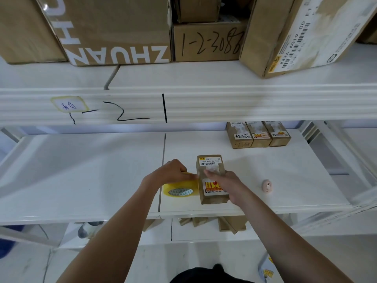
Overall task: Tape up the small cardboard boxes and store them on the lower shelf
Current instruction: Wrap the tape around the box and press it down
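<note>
A small cardboard box (210,161) with a barcode label and a red and yellow sticker lies on the white shelf (81,170) in front of me. My right hand (225,180) rests over its top and right side, fingers on the label. A yellow tape roll (180,190) lies just left of the box. My left hand (173,172) is above the roll, fingers curled, pinching the yellow tape end next to the box's left edge. Three similar small boxes (258,135) stand in a row at the back right of the same shelf.
A small pink round object (266,185) sits on the shelf right of the box. Large cardboard boxes (114,27) fill the upper shelf (204,105). More cardboard pieces (214,222) show on the level below. A dark shoe (216,272) is on the floor.
</note>
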{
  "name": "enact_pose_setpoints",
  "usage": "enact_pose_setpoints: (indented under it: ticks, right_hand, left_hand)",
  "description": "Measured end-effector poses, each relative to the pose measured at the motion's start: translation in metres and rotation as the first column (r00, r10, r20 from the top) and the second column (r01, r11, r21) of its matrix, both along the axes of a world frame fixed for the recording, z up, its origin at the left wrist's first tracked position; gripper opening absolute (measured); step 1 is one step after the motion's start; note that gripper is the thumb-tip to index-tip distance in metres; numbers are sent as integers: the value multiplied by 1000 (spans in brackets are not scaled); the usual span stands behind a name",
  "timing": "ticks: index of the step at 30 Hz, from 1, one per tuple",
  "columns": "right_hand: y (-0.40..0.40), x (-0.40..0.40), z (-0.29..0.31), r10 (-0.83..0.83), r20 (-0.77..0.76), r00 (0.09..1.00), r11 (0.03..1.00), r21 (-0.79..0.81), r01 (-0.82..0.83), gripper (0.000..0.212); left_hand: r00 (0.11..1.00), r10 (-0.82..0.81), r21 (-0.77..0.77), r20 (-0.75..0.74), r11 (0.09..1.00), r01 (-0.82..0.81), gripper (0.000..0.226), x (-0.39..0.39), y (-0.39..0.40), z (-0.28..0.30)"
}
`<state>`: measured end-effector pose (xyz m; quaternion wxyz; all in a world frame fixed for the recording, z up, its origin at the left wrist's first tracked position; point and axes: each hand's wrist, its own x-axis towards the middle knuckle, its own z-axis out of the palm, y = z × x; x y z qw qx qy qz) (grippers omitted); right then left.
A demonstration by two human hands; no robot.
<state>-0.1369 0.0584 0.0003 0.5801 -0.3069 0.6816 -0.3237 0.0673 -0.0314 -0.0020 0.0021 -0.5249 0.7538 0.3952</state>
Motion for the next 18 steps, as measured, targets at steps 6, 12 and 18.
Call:
enact_pose_setpoints:
  ticks: [6,12,18]
  right_hand:
    - [5,-16,4,-17,35,999,1000,22,16,49]
    - [10,-21,0,4,41,999,1000,22,-5,52]
    - [14,-29,-1,1,52,999,1000,9,-2,53]
  left_hand:
    - [989,50,169,-142,985,-26,37,17,0,4]
    - [986,58,149,-153,988,-35,42,14,5,9]
    - [995,24,73,-97,997,-17,51,11,9,14]
